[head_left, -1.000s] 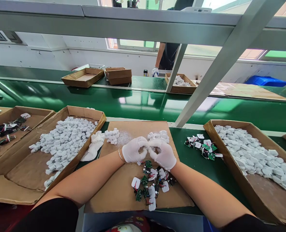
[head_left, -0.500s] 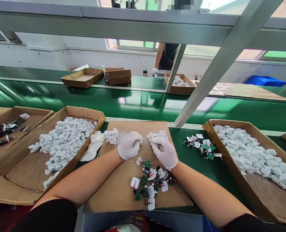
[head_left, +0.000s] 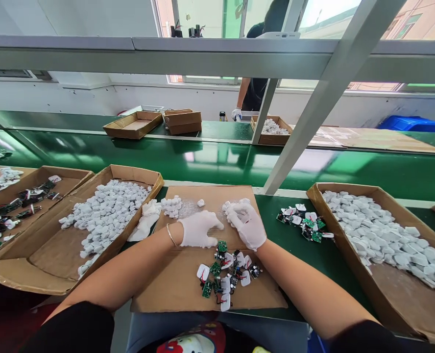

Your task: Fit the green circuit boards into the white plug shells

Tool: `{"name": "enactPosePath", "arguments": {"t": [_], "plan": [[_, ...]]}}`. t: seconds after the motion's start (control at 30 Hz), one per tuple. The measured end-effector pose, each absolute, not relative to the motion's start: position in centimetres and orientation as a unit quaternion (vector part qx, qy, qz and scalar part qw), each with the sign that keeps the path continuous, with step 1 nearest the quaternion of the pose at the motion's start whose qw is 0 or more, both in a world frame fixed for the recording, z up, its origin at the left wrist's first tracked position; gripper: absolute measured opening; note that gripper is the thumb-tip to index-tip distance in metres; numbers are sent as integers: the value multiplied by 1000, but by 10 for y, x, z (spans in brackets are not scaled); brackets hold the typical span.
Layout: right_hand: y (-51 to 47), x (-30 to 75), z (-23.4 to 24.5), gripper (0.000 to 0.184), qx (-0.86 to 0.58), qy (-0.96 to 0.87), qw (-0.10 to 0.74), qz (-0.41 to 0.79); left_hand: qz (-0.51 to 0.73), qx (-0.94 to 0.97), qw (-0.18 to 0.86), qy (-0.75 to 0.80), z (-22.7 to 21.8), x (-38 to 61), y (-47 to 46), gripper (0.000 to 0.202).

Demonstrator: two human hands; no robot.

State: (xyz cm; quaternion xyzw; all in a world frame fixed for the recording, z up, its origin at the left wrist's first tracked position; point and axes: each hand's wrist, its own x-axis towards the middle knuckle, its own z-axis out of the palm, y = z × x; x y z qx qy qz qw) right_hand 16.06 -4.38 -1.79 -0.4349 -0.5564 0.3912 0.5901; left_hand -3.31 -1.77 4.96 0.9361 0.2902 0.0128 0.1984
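Observation:
Both my hands wear white gloves and rest on a flat cardboard sheet in front of me. My left hand lies palm down with the fingers stretched toward a heap of green circuit boards with white plug plates. My right hand is curled over a small pile of white plastic caps at the sheet's far edge; what its fingers pinch is hidden. One loose white cap lies between a second small pile of caps and my right hand.
Cardboard trays of white caps stand at left and right. More circuit boards lie on the green mat, and a far-left tray holds others. A green conveyor belt runs beyond. A person's gloved hand works across it.
My hands were joined together, then parted. The left hand has flattened onto the cardboard near the boards, the right has reached into the cap pile. A loose cap now lies on the sheet.

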Motion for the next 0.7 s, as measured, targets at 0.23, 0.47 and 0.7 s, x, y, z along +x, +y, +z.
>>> {"name": "enactPosePath", "arguments": {"t": [0.23, 0.47, 0.7], "plan": [[-46, 164, -7, 31, -477, -556, 553, 397, -27, 945, 281, 163, 30, -16, -29, 42], [-50, 164, 2, 25, -510, -606, 507, 339, 299, 661, 631, 275, 3, -39, 4, 38], [-54, 161, -2, 23, -466, -658, 495, 324, 384, 542, 702, 257, -1, -33, 9, 40]]}}
